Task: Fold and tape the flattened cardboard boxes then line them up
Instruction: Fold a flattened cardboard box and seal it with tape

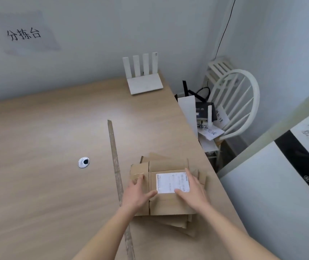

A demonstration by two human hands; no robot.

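"分拣台" on wall sign (24,33); "已完成" on chair's paper (210,131)

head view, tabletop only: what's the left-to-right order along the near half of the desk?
Cable grommet → long cardboard strip → left hand on the stack of flattened cardboard boxes → white shipping label → right hand.

Single head view, looking forward-down over table (46,128), near hands, wall beyond
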